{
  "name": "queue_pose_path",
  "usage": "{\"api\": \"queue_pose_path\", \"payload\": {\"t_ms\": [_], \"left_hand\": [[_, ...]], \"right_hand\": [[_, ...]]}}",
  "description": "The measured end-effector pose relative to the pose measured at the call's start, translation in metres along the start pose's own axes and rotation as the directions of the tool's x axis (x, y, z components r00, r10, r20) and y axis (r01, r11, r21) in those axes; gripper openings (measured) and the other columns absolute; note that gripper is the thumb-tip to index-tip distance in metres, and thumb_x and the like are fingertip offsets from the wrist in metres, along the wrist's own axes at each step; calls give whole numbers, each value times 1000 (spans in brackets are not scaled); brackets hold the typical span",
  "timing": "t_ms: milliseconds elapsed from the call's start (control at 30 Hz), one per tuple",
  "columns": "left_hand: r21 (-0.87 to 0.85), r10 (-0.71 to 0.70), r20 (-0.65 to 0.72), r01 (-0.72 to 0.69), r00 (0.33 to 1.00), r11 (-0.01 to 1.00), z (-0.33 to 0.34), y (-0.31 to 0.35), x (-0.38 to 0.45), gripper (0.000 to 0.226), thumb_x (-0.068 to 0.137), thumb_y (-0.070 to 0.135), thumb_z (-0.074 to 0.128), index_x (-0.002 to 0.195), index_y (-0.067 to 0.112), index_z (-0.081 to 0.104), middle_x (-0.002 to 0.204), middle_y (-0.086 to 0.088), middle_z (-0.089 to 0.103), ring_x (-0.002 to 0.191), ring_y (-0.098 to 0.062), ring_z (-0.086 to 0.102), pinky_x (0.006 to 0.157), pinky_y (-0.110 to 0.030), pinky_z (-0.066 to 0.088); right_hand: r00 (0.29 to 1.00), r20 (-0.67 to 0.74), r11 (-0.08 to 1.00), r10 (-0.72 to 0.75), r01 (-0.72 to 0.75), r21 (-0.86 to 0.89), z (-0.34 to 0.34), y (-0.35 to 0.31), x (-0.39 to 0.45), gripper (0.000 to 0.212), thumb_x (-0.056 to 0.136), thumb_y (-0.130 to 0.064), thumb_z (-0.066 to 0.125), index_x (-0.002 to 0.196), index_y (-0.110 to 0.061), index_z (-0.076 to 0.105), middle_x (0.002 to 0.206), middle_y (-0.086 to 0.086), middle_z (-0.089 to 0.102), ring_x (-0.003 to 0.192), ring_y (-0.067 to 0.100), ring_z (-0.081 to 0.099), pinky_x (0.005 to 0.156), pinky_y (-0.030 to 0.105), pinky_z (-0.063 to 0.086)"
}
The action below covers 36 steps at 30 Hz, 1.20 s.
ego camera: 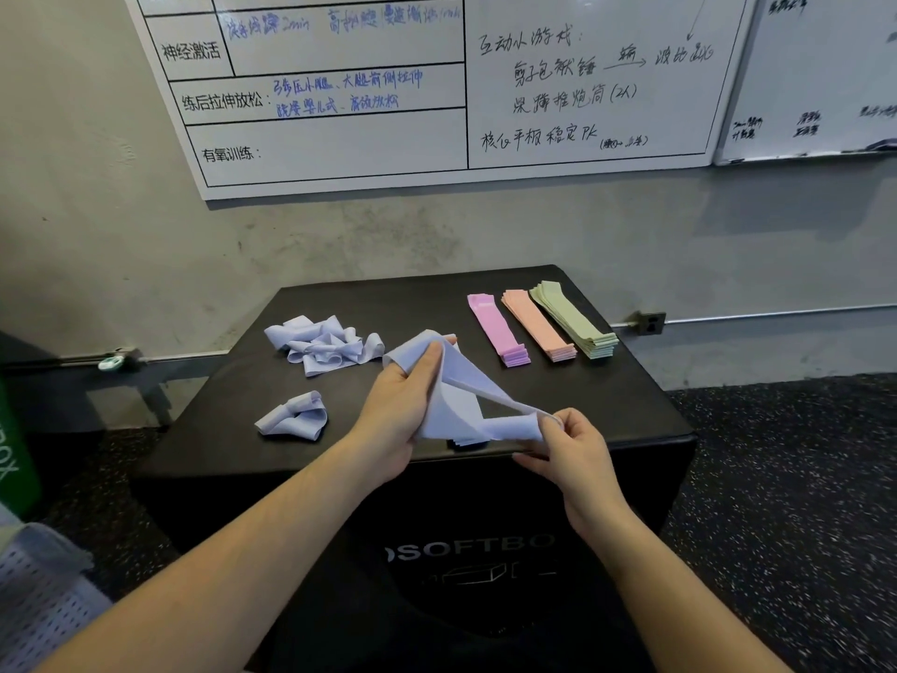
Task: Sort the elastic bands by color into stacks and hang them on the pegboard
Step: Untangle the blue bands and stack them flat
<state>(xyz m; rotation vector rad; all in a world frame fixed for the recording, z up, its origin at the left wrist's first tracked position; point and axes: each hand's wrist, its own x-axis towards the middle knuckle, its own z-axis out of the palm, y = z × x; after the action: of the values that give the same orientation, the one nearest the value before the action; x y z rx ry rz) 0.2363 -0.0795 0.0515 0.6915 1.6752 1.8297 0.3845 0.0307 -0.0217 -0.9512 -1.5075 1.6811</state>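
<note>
- Head view: a black bench (252,429) stands against a grey wall under a whiteboard (340,138); pegboard (39,604) at lower left.
- On the bench: loose lavender bands (323,344), a crumpled one (293,415), then pink (497,330), peach (536,325) and green (573,318) stacks.
- Left hand (403,405) grips a lavender band (456,400), fingers curled into its loop.
- Right hand (573,444) pinches its other end between thumb and fingers.

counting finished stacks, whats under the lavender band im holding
Under the held lavender band, flat lavender bands lie on the black box, edges showing near its front rim. The band and both hands cover most of them, so their number cannot be told.
</note>
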Motion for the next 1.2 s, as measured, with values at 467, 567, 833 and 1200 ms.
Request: {"api": "queue_pose_path", "payload": {"t_ms": [467, 567, 833, 1200], "left_hand": [[-28, -67, -20, 66, 998, 997, 1, -4, 4, 26, 105, 35, 53, 123, 22, 65, 104, -3, 72, 88, -13, 68, 68, -27, 53], [-77, -48, -19, 46, 999, 996, 3, -7, 3, 21, 107, 29, 50, 114, 22, 68, 88, 6, 75, 72, -4, 70, 56, -20, 52], [-82, -29, -1, 29, 1000, 996, 1, -4, 7, 20, 107, 27, 50, 111, 20, 68, 79, 13, 75, 75, 0, 70, 61, -16, 53], [24, 42, -41, -41, 998, 999, 6, -8, 22, 21, 104, 35, 55, 115, 28, 71, 95, 5, 70, 67, 3, 66, 54, -17, 49]], "right_hand": [[909, 415, 630, 29, -339, 698, -4, -28, -17, 28, 83, -2, 65, 103, -17, 52, 90, 12, 73, 85, 28, 74, 97, 46, 49], [887, 462, 498, -18, -393, 773, -11, -23, -15, 54, 64, -7, 91, 108, -18, 62, 112, 18, 71, 106, 33, 70, 103, 51, 49], [943, 328, 787, 58, -245, 566, -15, -13, -7, 36, 74, 4, 72, 98, -19, 59, 97, 11, 67, 83, 23, 68, 85, 38, 56], [987, 135, 986, 82, -100, 135, -21, -4, -2, 9, 95, -5, 62, 101, -10, 58, 100, 22, 70, 82, 23, 68, 76, 42, 55]]}}
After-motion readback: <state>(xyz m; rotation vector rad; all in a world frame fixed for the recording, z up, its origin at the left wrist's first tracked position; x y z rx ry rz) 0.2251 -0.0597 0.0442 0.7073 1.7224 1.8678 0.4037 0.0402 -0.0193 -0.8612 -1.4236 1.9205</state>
